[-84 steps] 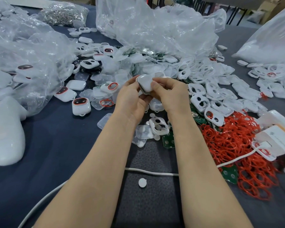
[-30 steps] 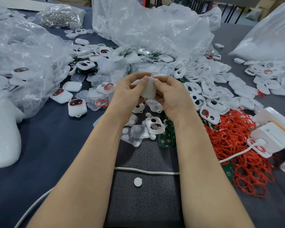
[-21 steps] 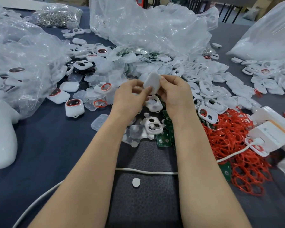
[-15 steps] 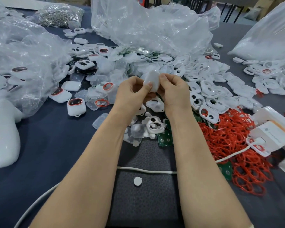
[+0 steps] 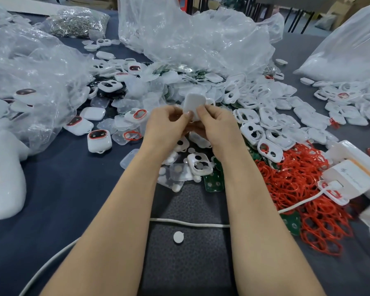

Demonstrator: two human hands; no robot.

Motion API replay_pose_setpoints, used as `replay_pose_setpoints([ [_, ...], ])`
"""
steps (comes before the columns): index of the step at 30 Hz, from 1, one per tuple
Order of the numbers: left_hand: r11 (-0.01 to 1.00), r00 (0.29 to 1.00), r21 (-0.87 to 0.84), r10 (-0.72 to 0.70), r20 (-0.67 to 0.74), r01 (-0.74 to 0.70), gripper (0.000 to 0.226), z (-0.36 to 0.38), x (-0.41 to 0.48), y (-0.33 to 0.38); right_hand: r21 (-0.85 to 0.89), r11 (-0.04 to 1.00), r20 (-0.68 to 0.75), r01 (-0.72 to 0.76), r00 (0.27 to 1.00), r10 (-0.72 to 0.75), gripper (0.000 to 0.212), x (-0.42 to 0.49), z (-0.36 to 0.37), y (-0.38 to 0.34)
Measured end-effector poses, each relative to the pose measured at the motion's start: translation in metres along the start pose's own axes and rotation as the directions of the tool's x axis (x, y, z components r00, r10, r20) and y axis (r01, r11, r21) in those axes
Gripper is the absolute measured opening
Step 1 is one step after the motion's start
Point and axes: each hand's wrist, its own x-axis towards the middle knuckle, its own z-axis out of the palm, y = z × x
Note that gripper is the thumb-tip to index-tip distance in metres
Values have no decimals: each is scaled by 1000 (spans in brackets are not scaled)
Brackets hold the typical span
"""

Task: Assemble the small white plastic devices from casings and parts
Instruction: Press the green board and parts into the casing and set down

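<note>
White casing [image 5: 194, 103] pinched upright between left hand [image 5: 169, 122] and right hand [image 5: 217, 123], fingers curled narrow, above grey mat [image 5: 190, 263].

No words or numbers can be read. The white box [image 5: 350, 180] at the right carries a small dark logo mark and a line of print too blurred to make out.

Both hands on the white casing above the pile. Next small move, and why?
Probably squeeze the white casing shut between the thumbs, then check its seam. Left hand and right hand both pinch its lower edge, holding it upright above the loose casings, so the piece looks mid-assembly. Whether the halves are already seated cannot be told from this view.
</note>
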Motion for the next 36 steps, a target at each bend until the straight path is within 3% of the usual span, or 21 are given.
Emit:
replay_pose_setpoints([
  [2, 940, 981, 321, 161, -106, -120, 28, -5, 1, 1, -193, 974, 27, 118, 993, -115, 25, 0, -5, -2],
  [3, 914, 964, 363, 237, -119, -179, 36, -6, 1, 4, -245, 954, 66, 175, 984, -163, 26, -1, -7, -4],
  [6, 885, 933, 331, 357, -33, -327, 31, -3, 1, 7, -408, 857, 184, 314, 948, -260, 28, -2, -8, -7],
  [9, 921, 950, 262, 310, -41, -289, 20, 0, 0, 7, -482, 810, 175, 335, 942, -285, 27, -2, -6, -7],
  [14, 970, 971, 88, 231, -63, -225, 8, 2, 1, 2, -350, 895, 89, 278, 961, -263, 23, -1, -9, -4],
  [21, 992, 991, -62, 102, -88, -108, 16, 2, 5, -3, -456, 846, 31, 276, 955, -294, 22, -1, 4, 0],
  [26, 944, 993, -324, 18, -120, -56, 13, 1, 4, -5, -160, 976, -6, 148, 989, -151, 17, -2, -2, 2],
  [32, 964, 998, -258, 64, -1, -62, 8, -2, 8, -7, -82, 990, -20, 116, 993, -118, 6, 0, -3, 2],
  [36, 982, 994, -159, 100, -47, -106, 11, -5, 10, -8, -107, 987, 8, 120, 993, -120, 4, -1, -1, 1],
])
